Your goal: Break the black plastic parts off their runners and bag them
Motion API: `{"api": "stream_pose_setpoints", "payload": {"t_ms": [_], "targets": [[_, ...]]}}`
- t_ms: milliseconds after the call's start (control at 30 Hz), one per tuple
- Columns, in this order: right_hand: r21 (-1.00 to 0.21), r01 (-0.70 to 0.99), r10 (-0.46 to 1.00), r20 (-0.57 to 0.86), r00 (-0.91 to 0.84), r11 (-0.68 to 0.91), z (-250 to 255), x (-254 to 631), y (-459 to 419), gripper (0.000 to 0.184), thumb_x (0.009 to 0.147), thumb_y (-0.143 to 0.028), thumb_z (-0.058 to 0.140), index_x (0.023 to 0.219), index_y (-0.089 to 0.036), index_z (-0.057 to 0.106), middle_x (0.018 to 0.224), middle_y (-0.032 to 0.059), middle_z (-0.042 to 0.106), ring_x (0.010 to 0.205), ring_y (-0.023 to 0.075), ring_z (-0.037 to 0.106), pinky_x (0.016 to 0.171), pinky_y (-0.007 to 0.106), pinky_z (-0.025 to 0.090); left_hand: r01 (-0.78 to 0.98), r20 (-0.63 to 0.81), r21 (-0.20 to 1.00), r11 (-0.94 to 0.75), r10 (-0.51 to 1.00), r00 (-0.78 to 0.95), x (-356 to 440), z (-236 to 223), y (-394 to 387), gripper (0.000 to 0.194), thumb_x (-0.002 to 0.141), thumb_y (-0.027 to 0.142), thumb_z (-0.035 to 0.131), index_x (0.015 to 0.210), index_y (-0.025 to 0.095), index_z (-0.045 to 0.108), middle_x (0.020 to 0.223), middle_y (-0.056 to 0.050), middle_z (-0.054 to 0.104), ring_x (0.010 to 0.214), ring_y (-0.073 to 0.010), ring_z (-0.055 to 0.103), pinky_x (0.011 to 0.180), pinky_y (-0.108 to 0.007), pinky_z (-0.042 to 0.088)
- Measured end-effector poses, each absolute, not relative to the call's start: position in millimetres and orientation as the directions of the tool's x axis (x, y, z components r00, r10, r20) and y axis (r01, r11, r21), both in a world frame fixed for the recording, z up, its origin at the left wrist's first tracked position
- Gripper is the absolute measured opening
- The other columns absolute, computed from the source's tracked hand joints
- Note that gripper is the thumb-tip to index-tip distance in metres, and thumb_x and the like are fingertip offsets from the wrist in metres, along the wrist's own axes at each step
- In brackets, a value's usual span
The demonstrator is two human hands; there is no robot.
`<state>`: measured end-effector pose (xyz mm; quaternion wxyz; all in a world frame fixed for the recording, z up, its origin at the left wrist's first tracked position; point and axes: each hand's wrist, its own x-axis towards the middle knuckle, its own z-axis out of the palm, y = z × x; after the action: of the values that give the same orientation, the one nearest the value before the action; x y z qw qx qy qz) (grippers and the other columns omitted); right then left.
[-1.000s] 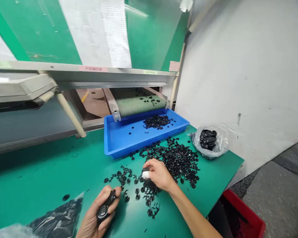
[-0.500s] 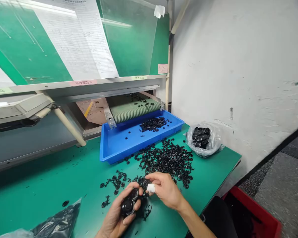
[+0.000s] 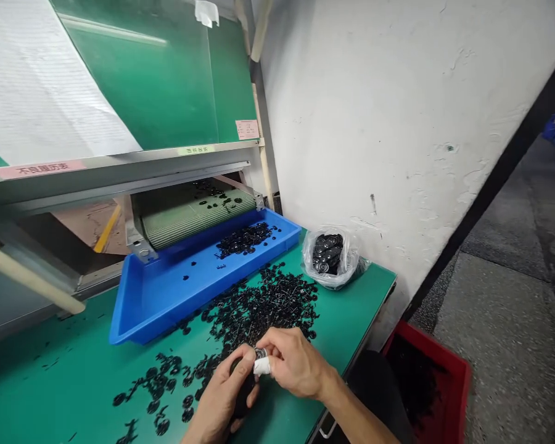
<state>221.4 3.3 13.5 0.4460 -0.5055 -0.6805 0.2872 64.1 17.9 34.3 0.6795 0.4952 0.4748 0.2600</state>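
My left hand (image 3: 224, 391) is closed around several black round plastic parts (image 3: 244, 394), mostly covered by the fingers. Close against it, my right hand (image 3: 296, 365) pinches a black disc (image 3: 260, 353) with a pale ring between thumb and fingers. White tape (image 3: 261, 366) wraps one finger of the right hand. Just beyond both hands spreads a heap of small black plastic parts (image 3: 277, 302), some round, some thin sprues. Looser black pieces (image 3: 156, 382) lie to the left on the green table (image 3: 74, 370).
A blue tray (image 3: 166, 308) holding black parts sits under the end of a green conveyor belt (image 3: 189, 219). Near the wall (image 3: 342, 123) stands a clear plastic bag (image 3: 351, 259) of black discs. Below the table's right edge is a red bin (image 3: 460, 394) with dark pieces inside.
The view has turned right. My hands have come together; the right has brought its disc up to the left. The left hand still holds its black parts.
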Motion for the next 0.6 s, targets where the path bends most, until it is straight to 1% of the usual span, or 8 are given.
{"api": "stream_pose_setpoints", "payload": {"t_ms": [100, 200, 267, 367, 433, 500, 600], "targets": [[-0.817, 0.454, 0.928, 0.366, -0.069, 0.356, 9.8, 227.6, 4.2, 0.018, 0.077, -0.010, 0.055, 0.089, -0.019, 0.065, 0.067, -0.0035, 0.060, 0.058, 0.0099, 0.052, 0.054, 0.019, 0.037, 0.102, -0.376, 0.924, 0.368, 0.829, 0.413, 74.9, 34.5, 20.1, 0.041, 0.078, 0.061, 0.057, 0.071, 0.022, 0.046, 0.042, 0.009, 0.042, 0.034, -0.0031, 0.018, 0.029, -0.011, 0.016], [-0.839, 0.419, 0.921, 0.390, 0.019, 0.347, 6.5, 227.8, 7.4, 0.016, 0.082, -0.011, 0.050, 0.085, -0.018, 0.064, 0.070, -0.0014, 0.064, 0.062, 0.0111, 0.057, 0.059, 0.020, 0.040, 0.110, -0.354, 0.934, 0.340, 0.845, 0.401, 85.1, 34.8, 22.6, 0.040, 0.081, 0.059, 0.054, 0.070, 0.022, 0.046, 0.043, 0.009, 0.042, 0.035, -0.0043, 0.021, 0.028, -0.011, 0.018], [-0.884, 0.348, 0.929, 0.360, 0.079, 0.313, 4.6, 228.3, 10.6, 0.015, 0.085, -0.015, 0.049, 0.083, -0.018, 0.064, 0.065, -0.0014, 0.063, 0.059, 0.0114, 0.058, 0.058, 0.021, 0.042, 0.099, -0.344, 0.938, 0.333, 0.853, 0.393, 90.7, 35.5, 24.8, 0.039, 0.083, 0.058, 0.053, 0.070, 0.021, 0.046, 0.043, 0.009, 0.043, 0.035, -0.0045, 0.022, 0.028, -0.011, 0.019], [-0.959, 0.156, 0.967, 0.249, 0.061, 0.237, 1.5, 234.8, 16.4, 0.020, 0.088, -0.019, 0.043, 0.093, -0.017, 0.062, 0.056, -0.0047, 0.057, 0.047, 0.0106, 0.055, 0.049, 0.020, 0.043, 0.061, -0.333, 0.939, 0.338, 0.853, 0.401, 96.2, 36.5, 29.1, 0.038, 0.083, 0.057, 0.052, 0.071, 0.022, 0.047, 0.043, 0.008, 0.044, 0.034, -0.0047, 0.023, 0.028, -0.012, 0.019], [-0.972, 0.093, 0.973, 0.223, 0.064, 0.216, 0.1, 242.5, 20.3, 0.023, 0.089, -0.018, 0.039, 0.100, -0.018, 0.059, 0.061, -0.0044, 0.059, 0.046, 0.0100, 0.056, 0.046, 0.019, 0.045, 0.046, -0.331, 0.937, 0.345, 0.843, 0.423, 97.9, 36.7, 31.9, 0.037, 0.083, 0.058, 0.053, 0.072, 0.022, 0.046, 0.044, 0.008, 0.046, 0.034, -0.0050, 0.024, 0.028, -0.012, 0.020], [-0.959, 0.144, 0.962, 0.258, 0.093, 0.243, 0.0, 250.4, 23.6, 0.025, 0.088, -0.015, 0.038, 0.102, -0.018, 0.059, 0.072, -0.0017, 0.064, 0.053, 0.0103, 0.060, 0.050, 0.020, 0.047, 0.038, -0.335, 0.934, 0.355, 0.834, 0.439, 99.1, 36.8, 33.9, 0.037, 0.083, 0.058, 0.052, 0.073, 0.023, 0.045, 0.044, 0.008, 0.047, 0.033, -0.0051, 0.024, 0.028, -0.012, 0.021], [-0.902, 0.307, 0.938, 0.338, 0.070, 0.302, 1.4, 258.4, 27.4, 0.028, 0.085, -0.008, 0.041, 0.097, -0.020, 0.063, 0.084, 0.0004, 0.069, 0.071, 0.0124, 0.065, 0.065, 0.022, 0.050, 0.023, -0.342, 0.928, 0.372, 0.827, 0.446, 101.8, 38.1, 35.1, 0.038, 0.084, 0.058, 0.052, 0.073, 0.023, 0.044, 0.044, 0.008, 0.047, 0.033, -0.0051, 0.022, 0.028, -0.012, 0.019]]}}
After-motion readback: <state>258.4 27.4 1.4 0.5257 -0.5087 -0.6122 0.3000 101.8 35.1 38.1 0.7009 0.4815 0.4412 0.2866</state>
